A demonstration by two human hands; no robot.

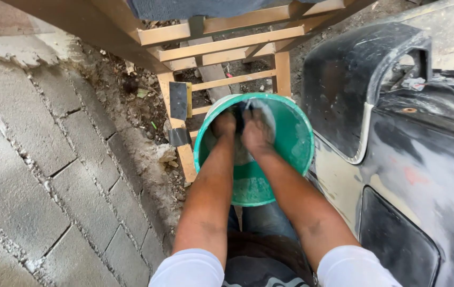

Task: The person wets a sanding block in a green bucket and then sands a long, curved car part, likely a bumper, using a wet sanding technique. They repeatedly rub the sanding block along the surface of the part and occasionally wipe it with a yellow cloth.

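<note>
Green bucket (pixel 290 143): both hands are inside.
Left hand (pixel 224 126): grip hidden.
Right hand (pixel 256 133): pinching dark cloth (pixel 242 114).

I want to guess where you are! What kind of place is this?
Probably an outdoor car body repair spot: a sanded black car panel, a green bucket both hands reach into, and rough paving blocks.

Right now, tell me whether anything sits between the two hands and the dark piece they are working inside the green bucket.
Nothing visible does. The left hand and right hand are both down inside the green bucket, already touching the dark piece between them. The wooden frame and black car panel stand outside the bucket.
</note>
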